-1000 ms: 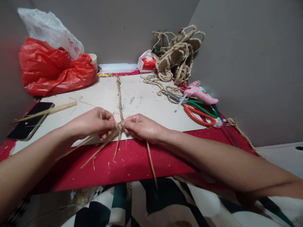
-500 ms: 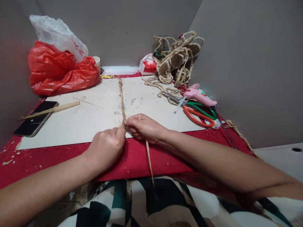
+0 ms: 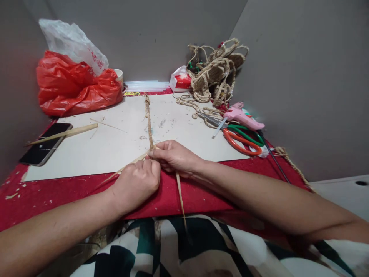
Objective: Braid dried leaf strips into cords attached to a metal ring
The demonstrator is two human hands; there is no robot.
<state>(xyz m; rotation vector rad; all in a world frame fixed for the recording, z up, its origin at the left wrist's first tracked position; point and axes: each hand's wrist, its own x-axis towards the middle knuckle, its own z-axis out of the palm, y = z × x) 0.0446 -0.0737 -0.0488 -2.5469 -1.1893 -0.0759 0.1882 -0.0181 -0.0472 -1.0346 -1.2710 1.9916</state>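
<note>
1. Since half a second ago the left hand [image 3: 137, 185] has dropped slightly nearer the body, and a strand [image 3: 127, 167] now slants out to its left.
2. Left hand is curled closed over that strand at the desk's [image 3: 72, 200] near edge; a second strand [image 3: 180, 198] hangs toward the lap.
3. Right hand [image 3: 173, 156], touching the left, pinches the braid's near end.
4. Braid [image 3: 149, 115] lies straight on the board [image 3: 100, 146], its long axis running away from the person and its far end pointing at the back wall.
5. Scissors [image 3: 242, 140] lie to the right and a phone [image 3: 43, 148] to the left.
</note>
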